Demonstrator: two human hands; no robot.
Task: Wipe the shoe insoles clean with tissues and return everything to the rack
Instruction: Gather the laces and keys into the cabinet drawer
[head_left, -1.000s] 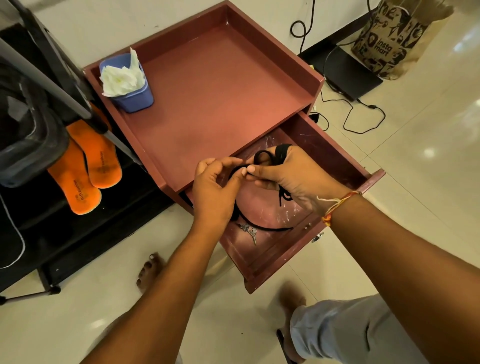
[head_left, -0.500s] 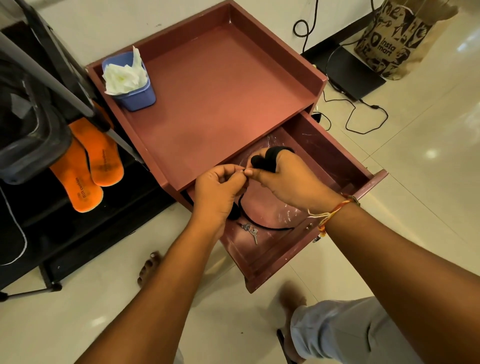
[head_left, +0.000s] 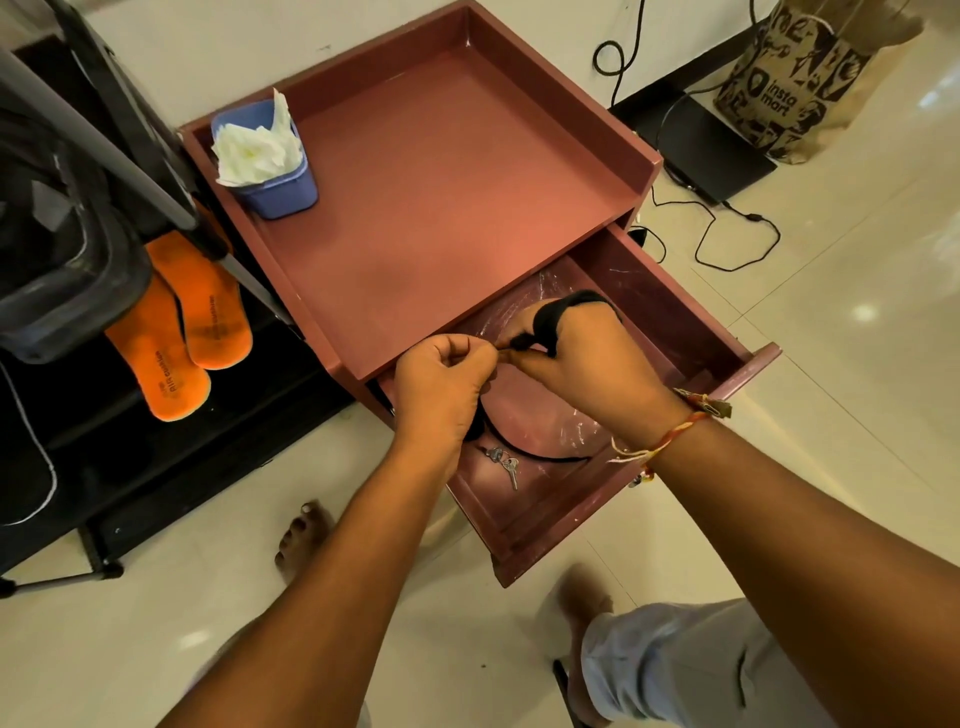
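My left hand (head_left: 441, 384) and right hand (head_left: 582, 358) meet fingertip to fingertip over the open drawer (head_left: 649, 499). A cord (head_left: 566, 304) is wound round my right fingers, and its tail lies on the drawer floor beneath my wrists, beside the keys (head_left: 504, 462). Beyond my hands sits the tray top (head_left: 441, 197), with the tissue tub (head_left: 275, 171) in its far left corner. Left of my left hand, two insoles (head_left: 182, 327) lie side by side on the rack (head_left: 156, 441). Far to the right, a paper bag (head_left: 795, 78) stands on the floor.
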